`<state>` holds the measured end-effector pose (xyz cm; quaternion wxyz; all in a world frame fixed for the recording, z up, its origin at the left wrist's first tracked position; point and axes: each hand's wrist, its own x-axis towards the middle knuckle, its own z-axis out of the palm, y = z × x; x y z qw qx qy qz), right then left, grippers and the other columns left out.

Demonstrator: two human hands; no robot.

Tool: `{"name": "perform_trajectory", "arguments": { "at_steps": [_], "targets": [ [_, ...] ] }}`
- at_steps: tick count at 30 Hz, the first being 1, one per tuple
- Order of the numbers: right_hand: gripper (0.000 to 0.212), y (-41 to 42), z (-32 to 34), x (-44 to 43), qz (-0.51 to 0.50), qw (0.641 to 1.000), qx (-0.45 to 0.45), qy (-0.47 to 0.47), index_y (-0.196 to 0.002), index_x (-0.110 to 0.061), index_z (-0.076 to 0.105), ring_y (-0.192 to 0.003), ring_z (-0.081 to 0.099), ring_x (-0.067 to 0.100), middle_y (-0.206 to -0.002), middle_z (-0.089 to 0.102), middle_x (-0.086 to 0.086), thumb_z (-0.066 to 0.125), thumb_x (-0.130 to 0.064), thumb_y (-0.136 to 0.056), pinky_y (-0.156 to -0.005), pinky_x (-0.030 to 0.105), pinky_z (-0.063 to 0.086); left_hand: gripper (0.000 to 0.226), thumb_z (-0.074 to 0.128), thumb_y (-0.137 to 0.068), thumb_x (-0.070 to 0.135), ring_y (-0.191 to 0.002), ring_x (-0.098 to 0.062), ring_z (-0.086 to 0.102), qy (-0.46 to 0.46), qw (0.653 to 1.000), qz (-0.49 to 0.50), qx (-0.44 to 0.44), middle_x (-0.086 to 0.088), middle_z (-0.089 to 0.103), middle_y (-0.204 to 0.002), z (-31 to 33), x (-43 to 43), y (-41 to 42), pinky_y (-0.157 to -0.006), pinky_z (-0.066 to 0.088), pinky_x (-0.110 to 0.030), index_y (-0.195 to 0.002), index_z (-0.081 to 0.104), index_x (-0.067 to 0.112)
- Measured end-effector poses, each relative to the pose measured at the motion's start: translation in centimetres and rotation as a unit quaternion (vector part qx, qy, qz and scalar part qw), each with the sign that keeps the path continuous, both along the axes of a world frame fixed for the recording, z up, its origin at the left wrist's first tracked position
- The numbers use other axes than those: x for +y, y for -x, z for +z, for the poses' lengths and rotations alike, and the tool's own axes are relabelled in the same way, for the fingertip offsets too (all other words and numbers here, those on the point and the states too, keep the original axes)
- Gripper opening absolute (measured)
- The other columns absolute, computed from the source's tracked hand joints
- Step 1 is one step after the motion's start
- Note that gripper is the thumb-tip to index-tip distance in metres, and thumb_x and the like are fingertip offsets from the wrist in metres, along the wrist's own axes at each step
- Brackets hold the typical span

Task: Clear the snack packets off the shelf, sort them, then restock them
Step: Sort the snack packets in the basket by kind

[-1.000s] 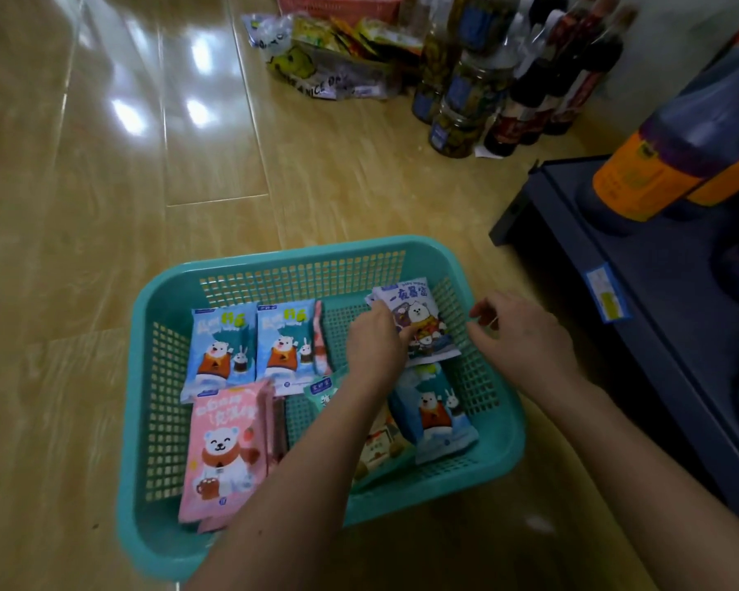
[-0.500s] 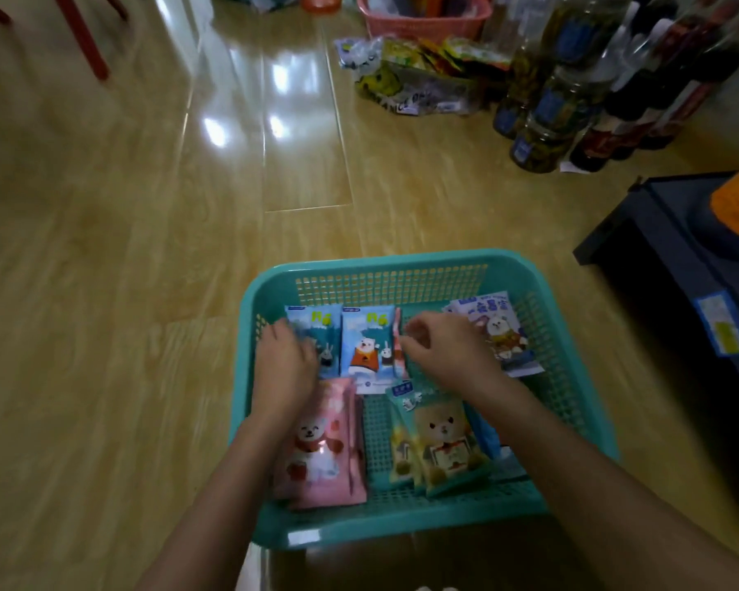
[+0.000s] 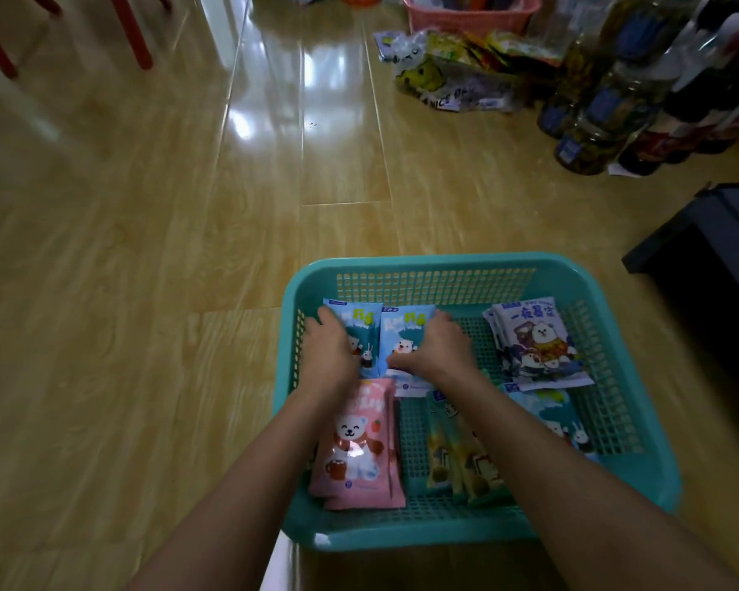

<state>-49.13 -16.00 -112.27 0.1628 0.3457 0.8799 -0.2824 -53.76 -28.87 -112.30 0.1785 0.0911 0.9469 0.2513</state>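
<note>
Dim indoor light, window glare on the glossy floor (image 3: 269, 104), blurred and bowed edges.

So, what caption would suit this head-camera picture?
Left hand and right hand on blue packets inside a teal basket on the floor.
</note>
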Motion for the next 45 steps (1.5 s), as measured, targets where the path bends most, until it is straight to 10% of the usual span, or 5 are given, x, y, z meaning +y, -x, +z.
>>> {"name": "perform_trajectory", "arguments": {
  "at_steps": [8,15,24,31,45],
  "targets": [
    [0.041,0.5,1.1,-0.5,0.034,0.991,0.125,-0.014,-0.116,-0.005,0.046,-0.106,0.052,0.033,-0.119,0.052,0.015,0.053,-0.036,-0.091,-0.078,0.036,0.040,0.019,0.049,-0.094,0.017,-0.092,-0.028,0.054,-0.137,0.989,0.034,0.043,-0.013,0.049,-0.101,1.2,-0.3,-0.2,-0.073,0.037,-0.033,-0.102,0.040,0.002],
    [0.030,-4.3,6.9,3.0,-0.078,0.937,0.285,0.186,-0.114,-0.011,0.053,-0.090,0.061,0.018,-0.103,0.064,0.003,0.058,-0.029,-0.090,-0.072,0.031,0.047,0.008,0.046,-0.096,0.013,-0.090,-0.011,0.059,-0.447,0.880,0.127,-0.094,0.002,0.059,-0.102,5.5,-1.8,-2.4,-0.074,0.051,-0.020,-0.102,0.045,0.018],
    [0.032,-16.4,4.5,8.0,-0.132,0.978,0.100,0.130,-0.123,-0.004,0.053,-0.095,0.054,0.018,-0.119,0.060,0.013,0.052,-0.017,-0.094,-0.070,0.026,0.039,0.005,0.037,-0.094,0.015,-0.074,-0.016,0.046,-0.361,0.900,0.089,-0.225,-0.005,0.044,-0.083,5.8,0.3,-7.6,-0.064,0.039,-0.029,-0.093,0.038,0.010],
    [0.041,-16.1,5.0,8.1,-0.017,0.981,-0.087,-0.175,-0.098,-0.007,0.063,-0.098,0.062,0.029,-0.105,0.065,0.013,0.056,-0.046,-0.087,-0.071,0.030,0.043,0.012,0.055,-0.090,0.013,-0.079,-0.022,0.048,-0.334,0.893,0.013,-0.301,-0.015,0.048,-0.089,4.8,2.3,-10.2,-0.073,0.042,-0.044,-0.090,0.045,0.006],
    [0.024,-17.1,8.5,12.2,-0.102,0.980,0.085,-0.146,-0.106,-0.027,0.066,-0.094,0.064,0.021,-0.105,0.070,-0.003,0.054,-0.035,-0.087,-0.079,0.038,0.054,0.032,0.064,-0.086,0.026,-0.066,-0.013,0.045,-0.217,0.937,-0.056,-0.270,0.001,0.044,-0.071,2.3,11.2,-15.9,-0.062,0.039,-0.030,-0.070,0.037,0.020]
  ]
}}
